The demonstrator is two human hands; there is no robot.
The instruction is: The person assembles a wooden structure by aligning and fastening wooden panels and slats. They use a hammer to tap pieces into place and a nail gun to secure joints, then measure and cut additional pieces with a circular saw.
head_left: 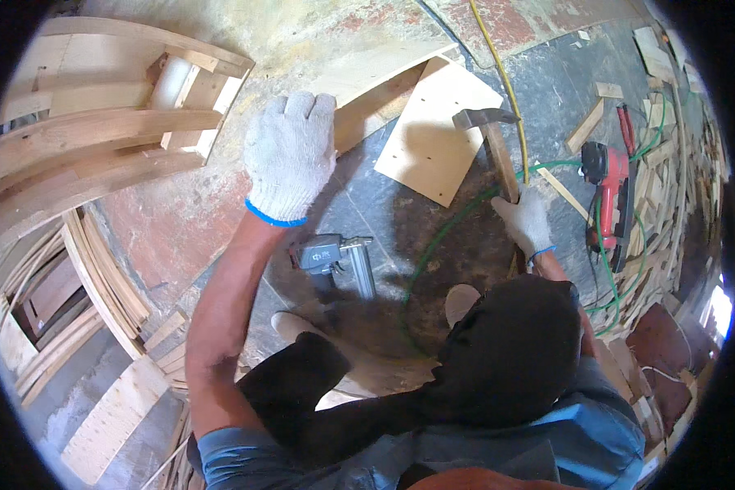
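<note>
My left hand [290, 155], in a white knit glove with a blue cuff, is closed over the near end of a long wooden board [380, 106]. The fingers' undersides are hidden. A pale flat panel [437, 131] with several small dark marks adjoins the board's far end. In my right hand [524, 220], gloved the same way, is a hammer [498, 155] with a wooden handle. Its dark metal head is raised over the panel's right edge and casts a shadow on the panel. Between my feet and the board a grey nail gun [339, 257] lies on the floor.
A curved wooden frame [114, 122] stands at left, above stacked thin wood strips [110, 278]. On the right lie a red-and-black power tool [608, 192], a green hose [645, 237] and piled wood scraps [665, 171]. A yellow hose [502, 73] crosses the floor ahead.
</note>
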